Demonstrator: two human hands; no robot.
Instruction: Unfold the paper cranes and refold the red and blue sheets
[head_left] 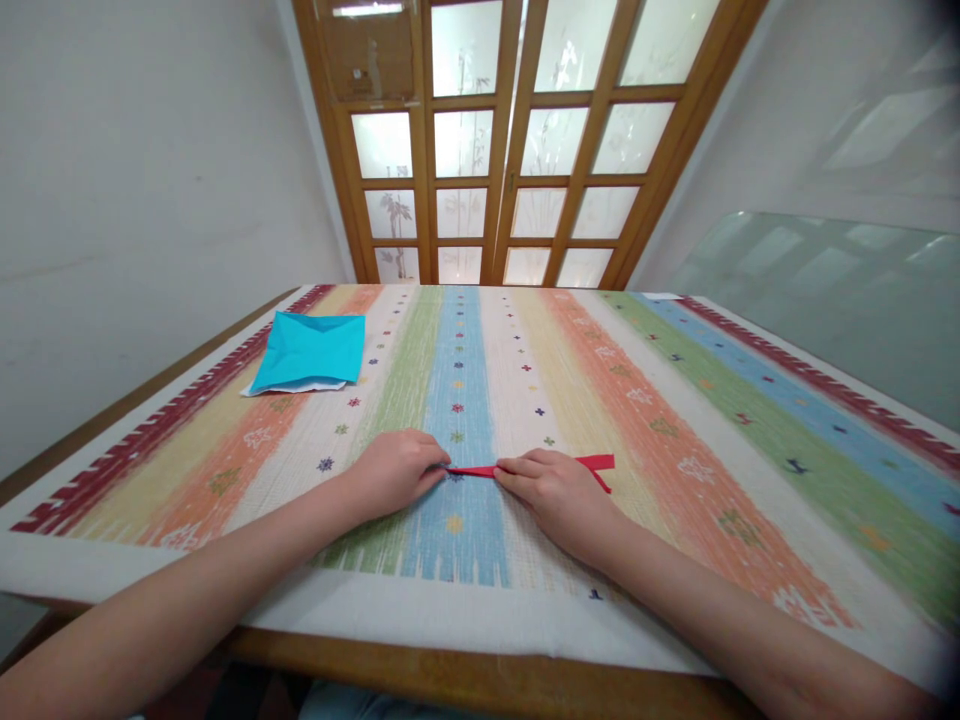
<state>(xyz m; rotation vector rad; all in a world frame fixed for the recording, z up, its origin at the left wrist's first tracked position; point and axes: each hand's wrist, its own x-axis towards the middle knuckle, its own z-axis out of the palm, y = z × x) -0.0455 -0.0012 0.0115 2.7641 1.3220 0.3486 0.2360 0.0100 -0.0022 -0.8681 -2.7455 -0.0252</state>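
A narrow strip of folded red paper (474, 471) lies across the blue stripe of the tablecloth, between my two hands. My left hand (397, 472) pinches its left end between thumb and fingers. Over the right part of the paper rests my right hand (559, 495), its fingers together and pressing it down on the cloth. Past the right hand, the red paper splits into two pointed tails. The middle of the paper is hidden under the right fingers.
A stack of blue square paper (311, 352) with white sheets beneath lies at the left on the striped tablecloth (457, 540). Walls stand on both sides, a glass panel (832, 300) leans at the right, and wooden glazed doors (501, 180) are beyond the table.
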